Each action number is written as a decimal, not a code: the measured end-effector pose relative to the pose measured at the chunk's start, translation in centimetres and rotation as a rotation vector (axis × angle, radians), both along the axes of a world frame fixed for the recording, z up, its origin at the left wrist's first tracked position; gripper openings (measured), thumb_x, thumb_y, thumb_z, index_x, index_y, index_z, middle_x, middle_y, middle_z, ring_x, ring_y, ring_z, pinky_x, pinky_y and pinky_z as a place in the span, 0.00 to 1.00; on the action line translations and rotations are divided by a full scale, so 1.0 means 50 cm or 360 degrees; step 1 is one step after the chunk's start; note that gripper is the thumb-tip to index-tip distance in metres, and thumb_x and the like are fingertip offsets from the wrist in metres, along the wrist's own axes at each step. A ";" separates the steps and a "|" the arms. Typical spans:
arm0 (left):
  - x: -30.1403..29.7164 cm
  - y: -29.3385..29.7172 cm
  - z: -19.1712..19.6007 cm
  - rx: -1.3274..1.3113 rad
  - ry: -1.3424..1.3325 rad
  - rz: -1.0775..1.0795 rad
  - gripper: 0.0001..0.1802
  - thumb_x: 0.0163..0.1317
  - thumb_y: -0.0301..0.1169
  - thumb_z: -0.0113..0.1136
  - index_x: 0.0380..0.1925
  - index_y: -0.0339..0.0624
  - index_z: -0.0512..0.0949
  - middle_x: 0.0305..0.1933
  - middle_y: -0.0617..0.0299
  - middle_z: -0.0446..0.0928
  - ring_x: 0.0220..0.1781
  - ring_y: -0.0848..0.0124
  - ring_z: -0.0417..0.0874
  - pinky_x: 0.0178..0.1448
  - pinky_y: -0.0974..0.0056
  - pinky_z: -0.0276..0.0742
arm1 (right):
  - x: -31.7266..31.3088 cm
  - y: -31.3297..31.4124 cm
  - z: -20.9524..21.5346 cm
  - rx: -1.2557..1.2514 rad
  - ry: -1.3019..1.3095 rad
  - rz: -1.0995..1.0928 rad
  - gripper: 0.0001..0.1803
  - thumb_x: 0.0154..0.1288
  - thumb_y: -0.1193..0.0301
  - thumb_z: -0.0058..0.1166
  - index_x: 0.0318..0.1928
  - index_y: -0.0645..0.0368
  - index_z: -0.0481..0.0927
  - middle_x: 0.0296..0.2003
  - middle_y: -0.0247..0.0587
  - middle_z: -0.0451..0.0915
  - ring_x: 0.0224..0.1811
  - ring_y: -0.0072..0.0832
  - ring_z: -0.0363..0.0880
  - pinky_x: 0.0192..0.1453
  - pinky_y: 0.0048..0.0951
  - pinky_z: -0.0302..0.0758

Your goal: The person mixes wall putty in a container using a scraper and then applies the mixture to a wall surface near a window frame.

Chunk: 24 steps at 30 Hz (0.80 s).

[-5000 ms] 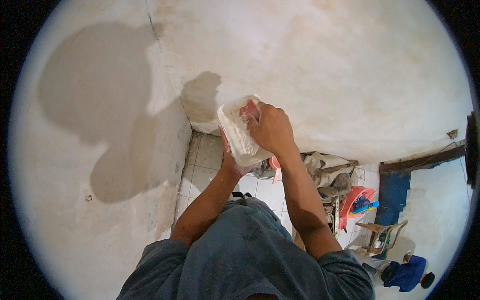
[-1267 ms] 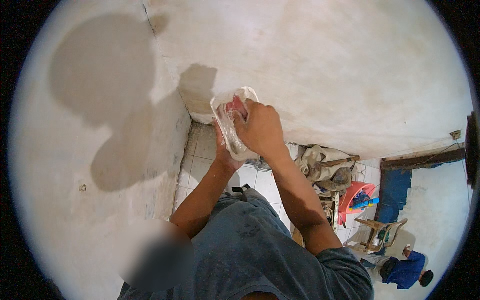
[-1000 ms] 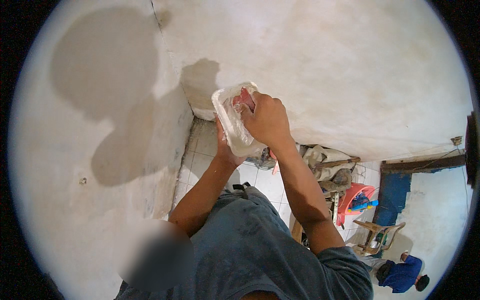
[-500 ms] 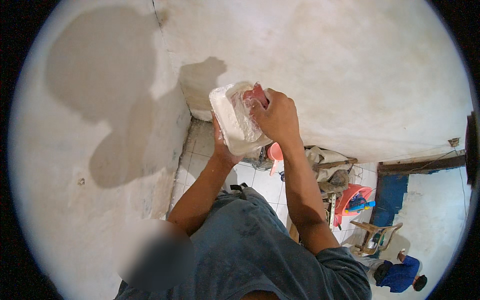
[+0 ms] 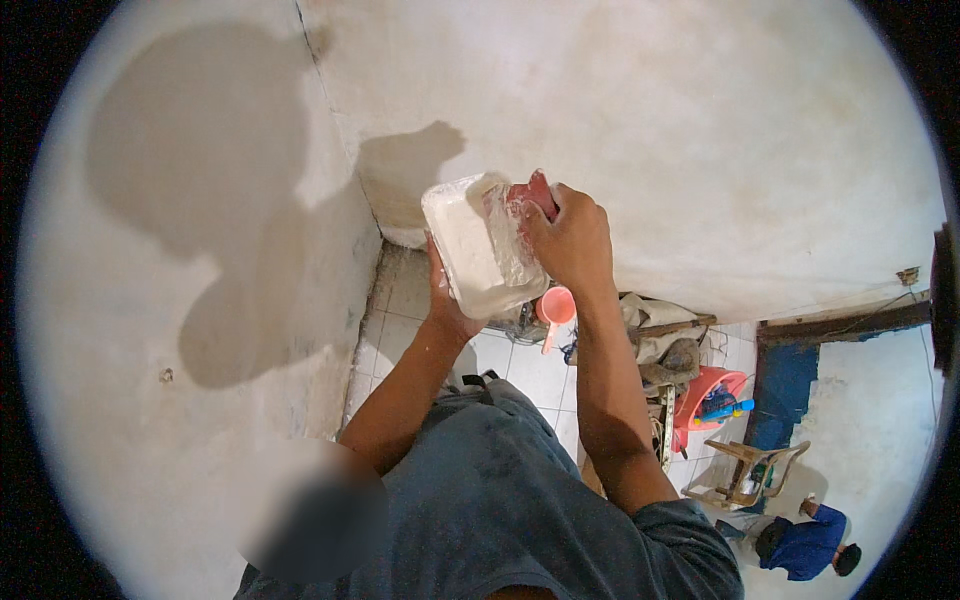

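A shallow white tray [image 5: 497, 299] with rounded corners is tilted in front of me near the wall corner. Smooth white putty [image 5: 468, 245] covers its inside. My left hand [image 5: 445, 298] grips the tray from its lower left side and underneath, most of its fingers hidden behind it. Closed round a red putty scraper [image 5: 537, 192], my right hand [image 5: 577, 240] is at the tray's right side. The scraper's wide blade is smeared with putty and lies over the right part of the tray.
Pale walls meet at a corner ahead. On the tiled floor are a pink dipper [image 5: 556, 305], crumpled cloth [image 5: 670, 360] and a pink basin [image 5: 705, 390] with tools in it. A wooden stool [image 5: 755, 470] stands lower right, near another person in blue [image 5: 812, 545].
My right hand and the scraper have shifted a little right across the tray, baring more putty on the left. The tray has moved slightly down and right.
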<state>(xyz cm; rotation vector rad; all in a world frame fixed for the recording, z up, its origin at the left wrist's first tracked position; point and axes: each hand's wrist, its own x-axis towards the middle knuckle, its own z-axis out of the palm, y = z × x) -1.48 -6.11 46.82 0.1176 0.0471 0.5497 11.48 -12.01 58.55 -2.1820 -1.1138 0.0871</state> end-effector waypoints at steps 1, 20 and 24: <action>-0.002 -0.001 -0.006 -0.0008 0.0007 -0.0002 0.42 0.68 0.69 0.31 0.73 0.56 0.55 0.72 0.59 0.63 0.71 0.56 0.67 0.73 0.44 0.65 | -0.001 -0.002 -0.003 -0.0008 0.0007 -0.0002 0.16 0.57 0.65 0.59 0.26 0.68 0.75 0.22 0.59 0.76 0.27 0.55 0.78 0.33 0.46 0.72; 0.024 -0.018 0.039 0.0291 0.0027 0.0044 0.42 0.68 0.69 0.30 0.73 0.56 0.54 0.73 0.58 0.62 0.73 0.58 0.65 0.74 0.46 0.65 | -0.025 0.000 -0.005 -0.0045 0.0129 0.0060 0.15 0.56 0.64 0.59 0.29 0.67 0.77 0.24 0.59 0.78 0.29 0.57 0.78 0.34 0.46 0.73; 0.023 -0.025 0.027 0.0195 -0.0047 0.0019 0.42 0.68 0.69 0.29 0.73 0.56 0.54 0.73 0.59 0.61 0.73 0.59 0.65 0.74 0.46 0.65 | -0.039 -0.012 0.009 -0.0061 0.0175 0.0010 0.15 0.57 0.64 0.59 0.30 0.67 0.78 0.24 0.59 0.78 0.30 0.57 0.79 0.35 0.46 0.73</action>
